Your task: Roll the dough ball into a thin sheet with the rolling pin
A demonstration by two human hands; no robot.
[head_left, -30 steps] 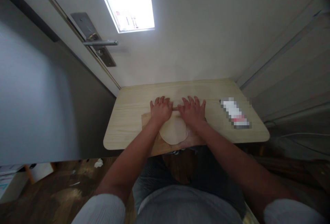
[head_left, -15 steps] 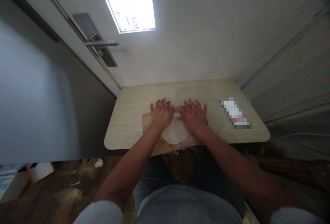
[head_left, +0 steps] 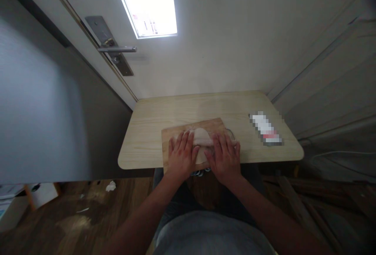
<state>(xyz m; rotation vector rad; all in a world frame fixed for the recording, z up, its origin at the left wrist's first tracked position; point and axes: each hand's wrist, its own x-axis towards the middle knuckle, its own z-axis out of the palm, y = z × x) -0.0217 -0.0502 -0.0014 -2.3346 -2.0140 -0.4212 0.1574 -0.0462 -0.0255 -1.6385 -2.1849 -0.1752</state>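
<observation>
A pale, flattened sheet of dough (head_left: 201, 132) lies on a wooden cutting board (head_left: 216, 123). Across it runs a light wooden rolling pin (head_left: 203, 141), its middle visible between my hands. My left hand (head_left: 181, 155) rests flat over the pin's left end, fingers stretched forward. Over the right end lies my right hand (head_left: 224, 154), also flat with fingers extended; its thumb points inward above the dough. The hands cover much of the pin and the sides of the dough.
The board sits near the front edge of a small wooden table (head_left: 147, 129), with a metal loop handle (head_left: 231, 132) at its right. A blurred-out phone-like object (head_left: 266, 129) lies on the right. Behind the table stands a door with a metal handle (head_left: 117, 49).
Both hands have come back toward my body with the rolling pin, from the board's far edge to the middle of the dough. The board's far edge now shows.
</observation>
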